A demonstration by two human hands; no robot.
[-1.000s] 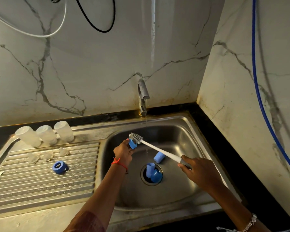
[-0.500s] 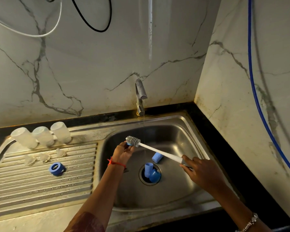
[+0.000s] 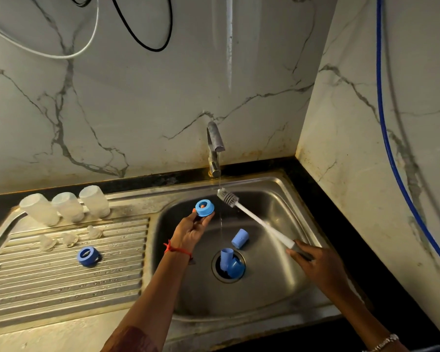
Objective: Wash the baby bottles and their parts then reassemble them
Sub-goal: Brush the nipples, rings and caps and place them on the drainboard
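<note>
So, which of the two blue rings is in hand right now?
The ring the left hand holds over the basin, near the brush; the other ring lies on the ribbed drainboard.

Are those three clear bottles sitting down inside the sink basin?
No, the three clear bottles sit at the back of the ribbed drainboard, left of the sink basin.

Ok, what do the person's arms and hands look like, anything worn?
Both forearms are bare. The left hand has a red thread tied round its wrist; higher up, a reddish-brown patterned sleeve shows at the frame's bottom. The right hand wears a silvery beaded bracelet at the wrist.
</note>
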